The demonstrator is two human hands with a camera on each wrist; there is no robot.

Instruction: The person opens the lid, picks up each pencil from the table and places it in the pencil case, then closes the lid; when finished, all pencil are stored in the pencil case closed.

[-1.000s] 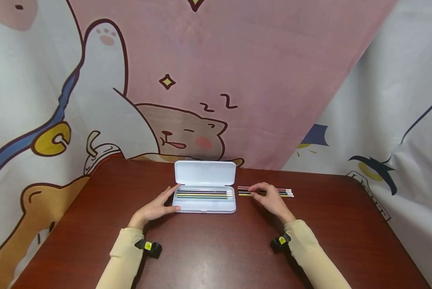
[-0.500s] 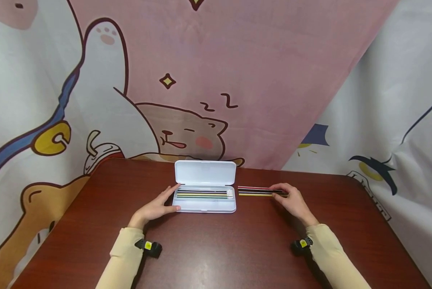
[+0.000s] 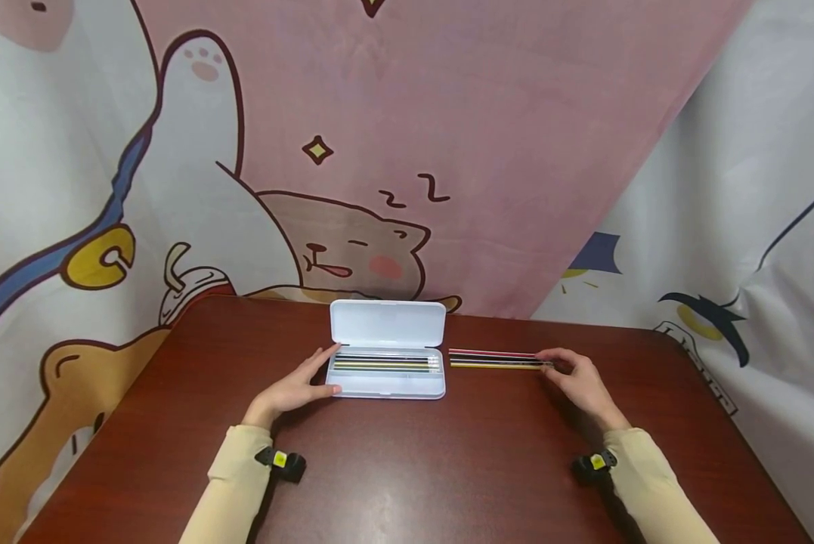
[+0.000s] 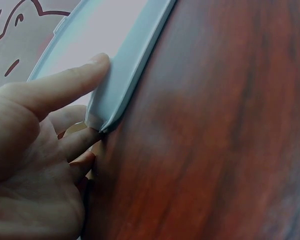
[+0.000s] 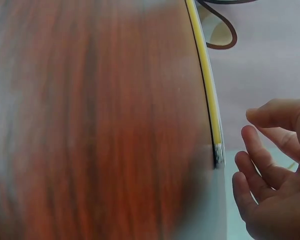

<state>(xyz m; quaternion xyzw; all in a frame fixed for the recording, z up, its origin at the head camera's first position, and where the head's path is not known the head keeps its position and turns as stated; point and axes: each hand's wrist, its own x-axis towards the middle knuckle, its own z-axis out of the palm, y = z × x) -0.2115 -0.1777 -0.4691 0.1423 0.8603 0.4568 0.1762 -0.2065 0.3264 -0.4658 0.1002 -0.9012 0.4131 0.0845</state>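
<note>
An open white pencil case (image 3: pixel 386 387) lies at the table's middle, its lid (image 3: pixel 388 323) folded back and several pencils (image 3: pixel 386 363) lined up inside. My left hand (image 3: pixel 296 387) rests against the case's left end with straight fingers, the thumb at the front corner and the index finger at the rear corner. In the left wrist view the thumb (image 4: pixel 65 85) lies along the case rim (image 4: pixel 125 65). A few loose pencils (image 3: pixel 495 360) lie right of the case. My right hand (image 3: pixel 577 378) sits at their right ends. The right wrist view shows its fingers (image 5: pixel 255 150) relaxed, just off the yellow pencil (image 5: pixel 206 75).
The dark red wooden table (image 3: pixel 407 468) has rounded far corners. A cartoon-printed cloth backdrop (image 3: pixel 379 151) hangs close behind and around it. Small black trackers sit on both wrists, below beige sleeves.
My right hand has slid rightward along the loose pencils, from near their middle to their right ends. The left hand and the case have stayed put.
</note>
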